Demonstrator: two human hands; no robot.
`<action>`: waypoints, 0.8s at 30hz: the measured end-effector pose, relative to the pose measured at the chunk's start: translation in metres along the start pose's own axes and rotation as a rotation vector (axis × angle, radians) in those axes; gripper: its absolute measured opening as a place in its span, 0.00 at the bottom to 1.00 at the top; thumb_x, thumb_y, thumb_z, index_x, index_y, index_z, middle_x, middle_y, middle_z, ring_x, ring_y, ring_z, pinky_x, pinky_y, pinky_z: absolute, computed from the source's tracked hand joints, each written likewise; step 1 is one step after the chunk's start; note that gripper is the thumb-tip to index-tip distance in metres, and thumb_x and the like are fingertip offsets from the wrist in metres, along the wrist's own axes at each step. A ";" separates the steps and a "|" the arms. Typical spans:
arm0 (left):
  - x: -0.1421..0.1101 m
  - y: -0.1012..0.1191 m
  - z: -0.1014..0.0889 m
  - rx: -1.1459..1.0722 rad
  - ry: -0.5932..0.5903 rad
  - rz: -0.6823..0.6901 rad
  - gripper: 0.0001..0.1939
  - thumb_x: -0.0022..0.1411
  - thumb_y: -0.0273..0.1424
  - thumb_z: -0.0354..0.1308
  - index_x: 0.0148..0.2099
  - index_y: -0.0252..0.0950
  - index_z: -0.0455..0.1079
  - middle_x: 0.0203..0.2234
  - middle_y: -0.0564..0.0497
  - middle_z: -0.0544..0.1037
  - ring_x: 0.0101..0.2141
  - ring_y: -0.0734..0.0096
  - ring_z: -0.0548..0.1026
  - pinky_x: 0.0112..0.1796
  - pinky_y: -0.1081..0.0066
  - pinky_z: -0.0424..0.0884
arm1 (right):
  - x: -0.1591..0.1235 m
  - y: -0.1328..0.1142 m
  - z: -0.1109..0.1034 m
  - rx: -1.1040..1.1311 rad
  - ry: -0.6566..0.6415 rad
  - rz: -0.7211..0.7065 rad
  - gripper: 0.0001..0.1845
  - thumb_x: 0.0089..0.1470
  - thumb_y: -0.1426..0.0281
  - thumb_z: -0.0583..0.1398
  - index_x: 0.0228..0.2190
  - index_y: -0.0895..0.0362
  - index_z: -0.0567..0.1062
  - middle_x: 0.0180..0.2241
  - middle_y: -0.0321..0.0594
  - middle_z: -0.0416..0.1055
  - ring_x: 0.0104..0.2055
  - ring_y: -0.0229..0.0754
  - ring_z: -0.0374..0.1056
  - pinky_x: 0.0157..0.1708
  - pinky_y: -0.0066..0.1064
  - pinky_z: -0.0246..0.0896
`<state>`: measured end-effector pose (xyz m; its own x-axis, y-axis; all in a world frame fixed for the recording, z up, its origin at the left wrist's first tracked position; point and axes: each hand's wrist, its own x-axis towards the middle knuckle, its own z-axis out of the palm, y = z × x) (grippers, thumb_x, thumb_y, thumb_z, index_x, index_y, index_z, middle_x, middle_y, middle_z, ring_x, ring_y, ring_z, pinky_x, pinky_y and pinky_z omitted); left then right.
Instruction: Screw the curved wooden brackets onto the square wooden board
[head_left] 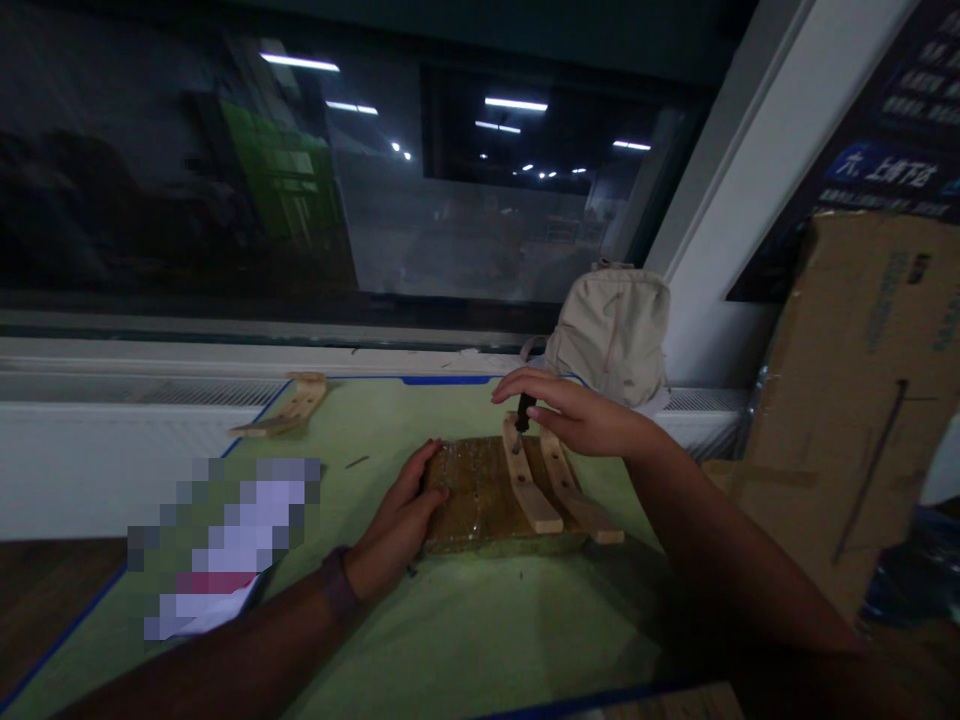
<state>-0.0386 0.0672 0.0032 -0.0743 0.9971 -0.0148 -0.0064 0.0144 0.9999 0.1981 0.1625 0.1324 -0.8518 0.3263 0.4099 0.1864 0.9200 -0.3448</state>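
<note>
screwdriver (pixel 526 410) under loosely open right grip (pixel 564 408), thumb touching; left grip (pixel 401 520) clasping wooden board (pixel 469 490) by edge.

The only view looks from the wearer's head, forward and down over the worktop (pixel 465 630), near the board (pixel 463 490). It reaches the window (pixel 450 250) beyond.

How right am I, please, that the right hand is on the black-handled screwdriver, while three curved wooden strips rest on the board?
Not three: the head view shows two curved wooden strips on the board; the rest is right.
</note>
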 end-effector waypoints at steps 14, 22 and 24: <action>0.001 -0.003 0.000 0.006 0.013 0.012 0.37 0.56 0.33 0.57 0.68 0.35 0.60 0.67 0.43 0.62 0.65 0.52 0.61 0.65 0.60 0.54 | 0.006 -0.008 0.011 -0.507 0.045 0.256 0.14 0.66 0.67 0.52 0.43 0.58 0.75 0.40 0.48 0.75 0.42 0.47 0.71 0.40 0.36 0.63; 0.000 0.002 0.000 0.013 0.020 0.010 0.36 0.56 0.33 0.58 0.67 0.35 0.62 0.67 0.43 0.64 0.65 0.52 0.62 0.63 0.59 0.57 | -0.004 0.003 -0.006 -0.010 0.091 0.132 0.11 0.63 0.70 0.56 0.46 0.56 0.72 0.41 0.44 0.78 0.44 0.43 0.73 0.45 0.35 0.66; 0.000 0.000 0.000 0.006 0.017 0.015 0.36 0.56 0.33 0.57 0.67 0.35 0.62 0.66 0.43 0.65 0.64 0.52 0.63 0.63 0.59 0.58 | -0.003 0.002 -0.005 -0.069 0.121 0.196 0.08 0.60 0.66 0.60 0.41 0.56 0.73 0.36 0.40 0.77 0.37 0.41 0.72 0.38 0.31 0.64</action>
<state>-0.0386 0.0675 0.0037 -0.0916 0.9958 -0.0002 0.0006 0.0003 1.0000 0.2036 0.1645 0.1344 -0.7322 0.5196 0.4404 0.3786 0.8479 -0.3710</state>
